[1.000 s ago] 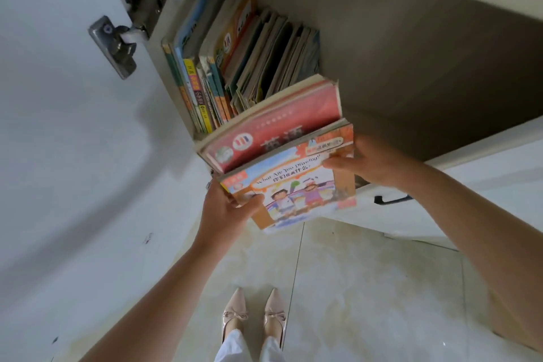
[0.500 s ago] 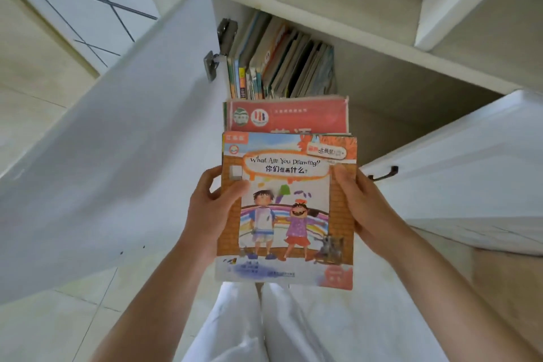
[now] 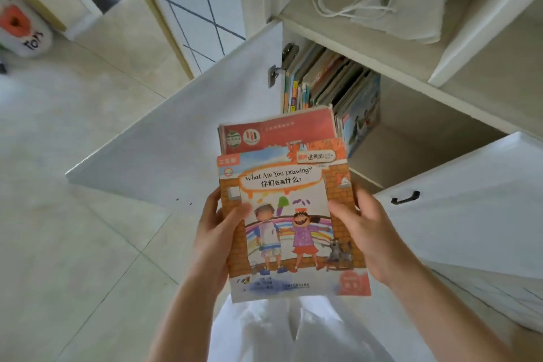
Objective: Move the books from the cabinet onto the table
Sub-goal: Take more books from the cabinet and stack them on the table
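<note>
Both hands hold a small stack of books clear of the cabinet (image 3: 435, 132): the left hand (image 3: 217, 232) grips its left edge with the thumb on the cover, and the right hand (image 3: 361, 229) grips the right edge the same way, with a picture book (image 3: 288, 223) on top and a red book (image 3: 279, 132) under it. This batch looks out of the shelf but not delivered, since no counter is in view. A row of books (image 3: 332, 88) stands upright in the open compartment, so most of the job seems left.
</note>
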